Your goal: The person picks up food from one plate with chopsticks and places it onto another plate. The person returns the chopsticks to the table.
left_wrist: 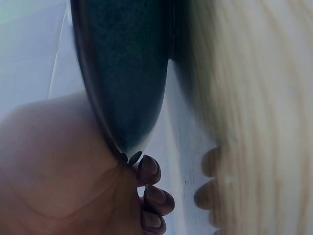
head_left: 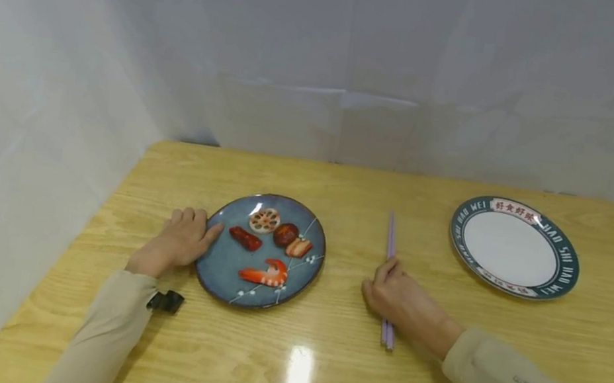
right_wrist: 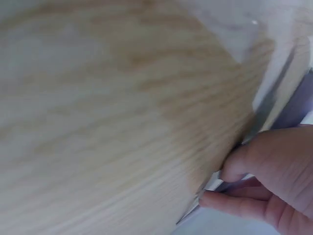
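Observation:
My left hand [head_left: 179,238] holds the left edge of a round blue plate [head_left: 220,261]. Its thumb lies over the rim, and in the left wrist view the other fingers [left_wrist: 156,196] curl at the edge of the plate [left_wrist: 122,63]. On the plate lie a lotus root slice [head_left: 264,219], a shrimp [head_left: 264,272], a round brown piece [head_left: 284,235], a striped meat slice [head_left: 299,248] and a dark red piece [head_left: 245,239]. To the right, my right hand [head_left: 401,297] pinches a pair of purple chopsticks [head_left: 391,242] between thumb and fingers, close over the table.
A white oval plate [head_left: 508,250] with a dark green lettered rim stands at the right back of the wooden table [head_left: 233,354]. Behind and left of the table hang pale sheets [head_left: 329,54]. A small black item [head_left: 165,301] sits by the left cuff.

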